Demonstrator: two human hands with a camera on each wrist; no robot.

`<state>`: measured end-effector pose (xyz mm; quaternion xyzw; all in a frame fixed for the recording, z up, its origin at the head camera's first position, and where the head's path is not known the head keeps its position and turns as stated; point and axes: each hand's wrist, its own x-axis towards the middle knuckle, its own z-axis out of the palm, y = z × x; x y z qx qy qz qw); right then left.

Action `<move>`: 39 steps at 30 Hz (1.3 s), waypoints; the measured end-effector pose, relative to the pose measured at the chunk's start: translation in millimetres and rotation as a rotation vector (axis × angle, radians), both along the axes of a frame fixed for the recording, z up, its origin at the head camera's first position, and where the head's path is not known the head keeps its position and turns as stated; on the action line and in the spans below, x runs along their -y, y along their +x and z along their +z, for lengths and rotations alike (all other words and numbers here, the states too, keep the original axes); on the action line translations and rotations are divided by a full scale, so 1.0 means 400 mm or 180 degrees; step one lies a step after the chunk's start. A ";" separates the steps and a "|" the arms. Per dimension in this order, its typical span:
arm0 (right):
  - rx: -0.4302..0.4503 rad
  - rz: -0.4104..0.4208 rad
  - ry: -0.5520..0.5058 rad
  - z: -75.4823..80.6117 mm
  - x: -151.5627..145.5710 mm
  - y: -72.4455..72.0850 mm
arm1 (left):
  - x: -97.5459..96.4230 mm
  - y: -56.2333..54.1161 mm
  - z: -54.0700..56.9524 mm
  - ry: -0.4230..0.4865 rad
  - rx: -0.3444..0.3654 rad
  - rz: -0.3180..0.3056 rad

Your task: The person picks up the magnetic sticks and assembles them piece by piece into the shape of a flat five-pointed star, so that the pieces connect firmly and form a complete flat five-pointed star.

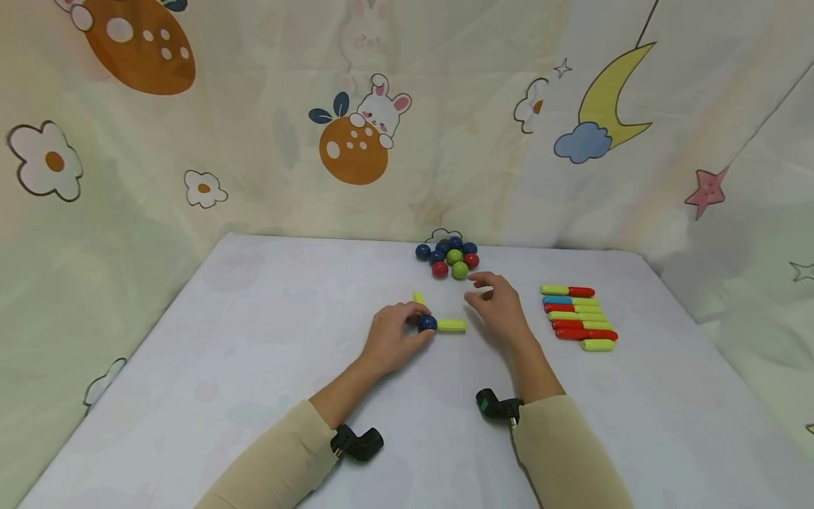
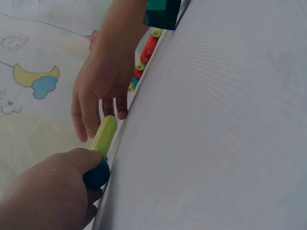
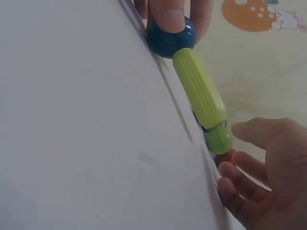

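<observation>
Near the middle of the table, my left hand (image 1: 396, 336) pinches a dark blue ball (image 1: 427, 323) between thumb and fingers. A yellow-green rod (image 1: 452, 325) joins the ball and points right. Another yellow-green rod (image 1: 418, 297) sticks out toward the back, partly hidden by the fingers. In the right wrist view, the thumb presses on the blue ball (image 3: 168, 40), and the ribbed rod (image 3: 199, 88) extends from it. To the right, my right hand (image 1: 500, 307) holds nothing; its fingers are loosely bent, close to a green ball (image 1: 460, 270).
Several blue, red and green balls (image 1: 439, 269) lie grouped at the table's back. On the right, a column of red, blue and yellow-green rods (image 1: 579, 317) lies side by side. A patterned cloth (image 1: 254, 141) hangs behind the white table (image 1: 286, 283).
</observation>
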<state>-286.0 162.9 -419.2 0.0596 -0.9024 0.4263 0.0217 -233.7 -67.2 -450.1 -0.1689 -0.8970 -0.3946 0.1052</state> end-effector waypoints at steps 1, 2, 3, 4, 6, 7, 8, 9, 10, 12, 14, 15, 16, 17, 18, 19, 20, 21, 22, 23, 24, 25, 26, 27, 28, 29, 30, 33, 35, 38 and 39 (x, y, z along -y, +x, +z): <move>-0.0050 -0.0029 -0.0029 -0.004 0.001 -0.005 | 0.000 0.000 0.000 0.0012 -0.0003 -0.0009; -0.0086 -0.0063 -0.0049 -0.009 0.003 -0.011 | 0.000 0.000 0.000 0.0017 -0.0009 -0.0015; -0.0109 -0.0096 -0.0049 -0.014 0.006 -0.017 | 0.000 -0.001 -0.001 0.0017 -0.0014 -0.0016; -0.0128 -0.0126 -0.0045 -0.018 0.009 -0.023 | 0.001 0.000 -0.002 0.0014 -0.0011 -0.0014; -0.0150 -0.0184 -0.0019 -0.026 0.015 -0.033 | 0.002 0.000 -0.002 0.0010 -0.0005 -0.0010; -0.0148 -0.0213 0.0007 -0.028 0.018 -0.037 | 0.003 0.000 -0.002 0.0004 -0.0007 -0.0008; -0.0144 -0.0242 0.0023 -0.030 0.021 -0.042 | 0.004 0.001 -0.002 0.0000 -0.0012 -0.0004; -0.0147 -0.0258 0.0042 -0.031 0.024 -0.046 | 0.005 0.000 -0.002 -0.0003 -0.0016 -0.0006; -0.0155 -0.0270 0.0040 -0.032 0.026 -0.051 | 0.006 0.001 -0.002 -0.0003 -0.0020 -0.0008; -0.0186 -0.0292 0.0034 -0.036 0.030 -0.061 | 0.008 0.000 0.000 -0.0001 -0.0029 -0.0017; -0.0229 -0.0298 0.0030 -0.041 0.034 -0.073 | 0.010 0.000 0.002 -0.0007 -0.0025 -0.0026; -0.0246 -0.0297 0.0036 -0.043 0.036 -0.078 | 0.011 0.000 0.002 -0.0003 -0.0017 -0.0029; -0.0260 -0.0295 0.0037 -0.046 0.038 -0.083 | 0.012 0.000 0.002 -0.0008 -0.0011 -0.0026; -0.0279 -0.0284 0.0057 -0.049 0.039 -0.088 | 0.013 0.001 0.003 -0.0014 -0.0010 -0.0017; -0.0292 -0.0267 0.0076 -0.051 0.040 -0.093 | 0.013 0.001 0.002 -0.0013 -0.0001 -0.0010; -0.0299 -0.0244 0.0095 -0.053 0.041 -0.097 | 0.013 0.001 0.002 -0.0009 0.0008 -0.0002; -0.0302 -0.0226 0.0125 -0.053 0.042 -0.100 | 0.012 0.000 0.001 -0.0003 0.0010 0.0000; -0.0302 -0.0220 0.0158 -0.053 0.042 -0.103 | 0.011 0.000 0.000 0.0003 0.0015 -0.0003; -0.0301 -0.0222 0.0210 -0.051 0.043 -0.104 | 0.009 -0.001 -0.003 -0.0007 0.0012 -0.0009; -0.0291 -0.0236 0.0258 -0.048 0.042 -0.105 | 0.006 -0.003 -0.004 -0.0003 0.0003 -0.0024; -0.0276 -0.0259 0.0325 -0.045 0.041 -0.105 | 0.003 -0.005 -0.006 0.0000 0.0003 -0.0046; -0.0257 -0.0291 0.0380 -0.041 0.040 -0.105 | 0.000 -0.006 -0.007 -0.0003 -0.0006 -0.0065; -0.0238 -0.0317 0.0442 -0.037 0.040 -0.104 | -0.004 -0.007 -0.007 -0.0009 -0.0017 -0.0080; -0.0221 -0.0342 0.0486 -0.034 0.039 -0.104 | -0.006 -0.008 -0.008 -0.0010 -0.0024 -0.0086; -0.0205 -0.0356 0.0517 -0.033 0.039 -0.104 | -0.008 -0.009 -0.008 -0.0014 -0.0030 -0.0085; -0.0179 -0.0370 0.0514 -0.033 0.039 -0.104 | -0.009 -0.009 -0.008 -0.0009 -0.0025 -0.0081; -0.0166 -0.0374 0.0508 -0.034 0.040 -0.104 | -0.009 -0.007 -0.007 -0.0011 -0.0026 -0.0073; -0.0171 -0.0392 0.0431 -0.040 0.042 -0.108 | -0.006 -0.005 -0.006 -0.0014 -0.0025 -0.0047; -0.0196 -0.0418 0.0375 -0.044 0.044 -0.109 | -0.003 -0.003 -0.006 -0.0016 -0.0030 -0.0043; -0.0275 -0.0457 0.0354 -0.044 0.047 -0.111 | 0.002 -0.003 -0.003 0.0001 -0.0048 -0.0054; -0.0301 -0.0470 0.0348 -0.043 0.049 -0.111 | 0.003 -0.003 -0.002 0.0010 -0.0055 -0.0058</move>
